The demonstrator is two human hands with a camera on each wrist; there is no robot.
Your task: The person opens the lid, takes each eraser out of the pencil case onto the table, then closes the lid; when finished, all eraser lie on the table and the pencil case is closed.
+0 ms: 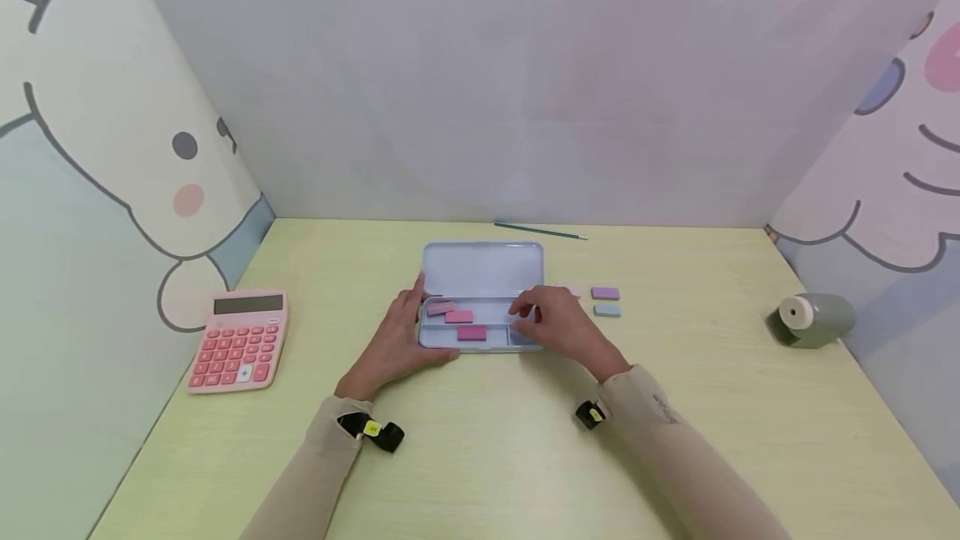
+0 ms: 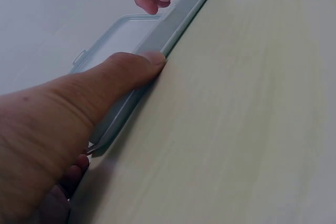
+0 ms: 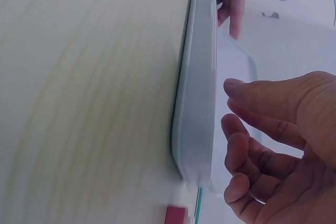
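A pale blue tin pencil case [image 1: 483,269] lies open mid-table, its lid folded back. Its tray holds three pink erasers [image 1: 458,317]. My left hand [image 1: 411,327] grips the case's left end, with the thumb [image 2: 131,69] pressed along the front wall [image 2: 173,19] and the fingers behind it. My right hand [image 1: 528,312] hovers over the tray's right end. Its fingers [image 3: 247,145] are loosely curled beside the case [image 3: 199,103], and nothing shows between them. To the right of the case lie a purple eraser [image 1: 605,293], a pale blue one [image 1: 607,310] and a pale pink one [image 1: 573,290].
A green pencil [image 1: 540,231] lies behind the case near the back wall. A pink calculator [image 1: 240,340] sits at the left. A grey-green sharpener [image 1: 813,319] stands at the far right. Panels wall in the yellow-green table [image 1: 480,457] on three sides.
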